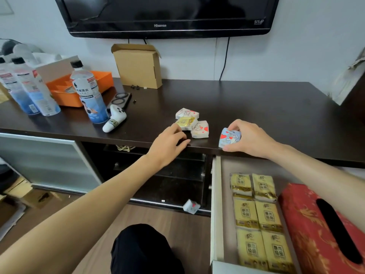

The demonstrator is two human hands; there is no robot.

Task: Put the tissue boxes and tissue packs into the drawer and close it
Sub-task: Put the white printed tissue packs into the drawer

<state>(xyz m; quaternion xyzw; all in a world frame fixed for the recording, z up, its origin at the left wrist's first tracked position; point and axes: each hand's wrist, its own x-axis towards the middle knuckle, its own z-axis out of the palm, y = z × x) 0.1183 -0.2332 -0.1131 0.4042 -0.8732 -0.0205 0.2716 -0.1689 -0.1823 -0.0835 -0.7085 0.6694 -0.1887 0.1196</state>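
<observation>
My right hand (249, 137) grips a blue tissue pack with red hearts (229, 138) at the front edge of the dark cabinet top (256, 107), just above the open drawer (217, 194). My left hand (169, 143) rests on the top's edge, its fingertips touching a yellow tissue pack (186, 123). Two white packs with hearts (200, 129) (186, 113) lie beside the yellow one. In the drawer lie several yellow tissue packs (256, 214) and a red tissue box (316, 228). Another small pack (191, 206) lies low down by the cabinet's base.
Three water bottles (88, 95), an orange tray (79, 86), a white controller (115, 120) and a cardboard box (138, 65) stand on the left half of the top. A TV (167, 14) hangs above. My knee (142, 250) is beside the drawer.
</observation>
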